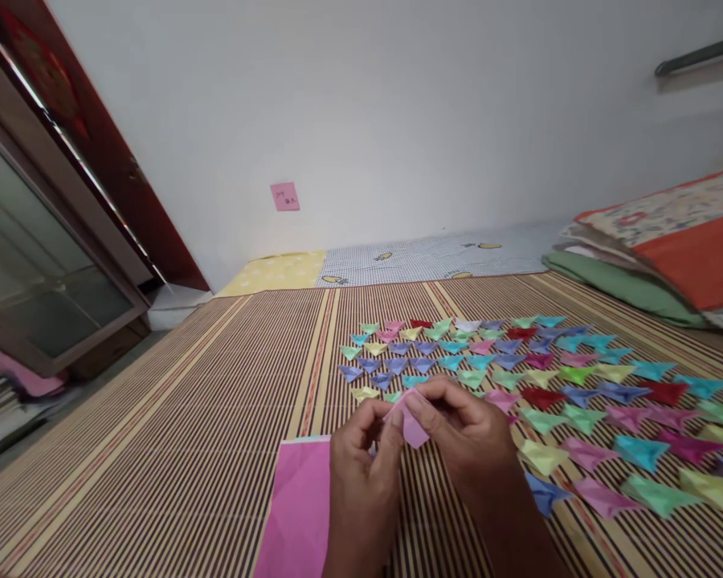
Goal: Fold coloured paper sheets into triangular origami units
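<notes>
With the left hand (365, 470) and right hand (471, 437) each pinching the small pink paper (415, 431) between thumb and fingers over the striped mat (217, 409), neat folding likely calls for lining up edges, then pressing creases firmly without tearing.

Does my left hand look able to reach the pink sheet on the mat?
Probably yes: your left hand is beside the pink sheet, whose visible part lies uncovered, though that hand holds the folded paper.
</notes>
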`<state>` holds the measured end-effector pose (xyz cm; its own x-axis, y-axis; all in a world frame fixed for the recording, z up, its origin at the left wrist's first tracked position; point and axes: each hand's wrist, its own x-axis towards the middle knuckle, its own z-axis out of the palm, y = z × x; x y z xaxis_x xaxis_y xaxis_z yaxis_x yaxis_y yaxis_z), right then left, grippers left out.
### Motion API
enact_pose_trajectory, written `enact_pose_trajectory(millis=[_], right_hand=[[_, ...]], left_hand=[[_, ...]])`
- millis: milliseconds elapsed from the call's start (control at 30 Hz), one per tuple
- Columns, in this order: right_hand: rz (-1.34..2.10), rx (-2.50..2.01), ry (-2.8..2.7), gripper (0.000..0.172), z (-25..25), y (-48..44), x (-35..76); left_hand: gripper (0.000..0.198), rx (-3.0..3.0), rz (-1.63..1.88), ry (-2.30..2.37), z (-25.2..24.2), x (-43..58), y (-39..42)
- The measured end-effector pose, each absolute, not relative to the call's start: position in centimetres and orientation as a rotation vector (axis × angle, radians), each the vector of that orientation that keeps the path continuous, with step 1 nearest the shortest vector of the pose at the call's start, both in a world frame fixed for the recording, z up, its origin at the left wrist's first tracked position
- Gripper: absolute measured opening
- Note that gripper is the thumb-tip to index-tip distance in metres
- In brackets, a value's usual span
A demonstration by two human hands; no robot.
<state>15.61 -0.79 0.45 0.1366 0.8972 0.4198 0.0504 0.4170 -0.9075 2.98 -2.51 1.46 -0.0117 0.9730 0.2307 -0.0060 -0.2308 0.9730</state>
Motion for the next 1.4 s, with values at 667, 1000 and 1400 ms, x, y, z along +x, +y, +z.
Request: enact_pose_trajectory(millis=[667, 1000, 1400], right_hand=[[1.115, -0.957, -1.261, 0.033, -0.1, -0.1, 14.9], [1.133, -1.028, -1.273, 0.032, -0.8, -0.3, 14.0], [1.081, -1.025, -1.366, 0.033, -1.3, 0.2, 14.0]], left_hand=[[0.031, 0.801, 1.328, 0.858, 0.9, 1.6, -1.1], [0.033, 0.613, 1.391, 0.771, 0.6, 1.8, -0.8], [0.034, 0.603, 1.425, 0.797, 0.4, 1.5, -0.6]])
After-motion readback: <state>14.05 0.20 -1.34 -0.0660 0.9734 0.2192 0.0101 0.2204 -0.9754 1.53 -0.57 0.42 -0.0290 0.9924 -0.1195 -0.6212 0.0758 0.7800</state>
